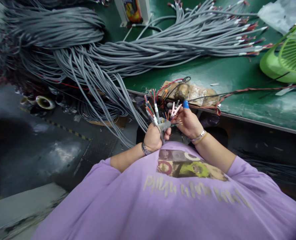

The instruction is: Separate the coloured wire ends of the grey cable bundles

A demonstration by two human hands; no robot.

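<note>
My left hand (153, 136) is closed around a grey cable (160, 124) just above my chest. Its stripped end fans out into thin coloured wires (149, 104) that point up. My right hand (187, 121), with a blue cot on one fingertip, pinches some of those thin wires close beside the left hand. Both hands are in front of the near edge of the green workbench (227, 76). A watch sits on my left wrist and a bracelet on my right.
A big heap of grey cables (93, 56) hangs off the bench's left end toward the floor. More cables with stripped ends (212, 30) lie across the back. A green fan (287, 56) stands at the right. A brown taped pad (195, 91) with wire clips lies at the bench edge.
</note>
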